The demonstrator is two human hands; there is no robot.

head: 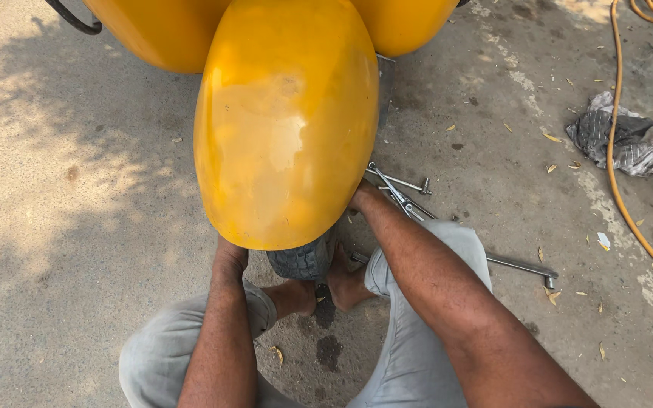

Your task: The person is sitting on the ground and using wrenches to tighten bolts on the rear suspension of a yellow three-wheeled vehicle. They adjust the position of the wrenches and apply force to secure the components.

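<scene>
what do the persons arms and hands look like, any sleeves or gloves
Both forearms, left and right, are bare with no sleeves showing in view. No watch or bands on the visible parts. The hands are hidden behind the yellow mudguard, so gloves cannot be judged.

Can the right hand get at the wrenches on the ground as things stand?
Probably yes. The right hand is tucked under the yellow fender, and the wrenches lie on bare concrete just beside that wrist, with nothing between them; it would only need to pull out.
</scene>
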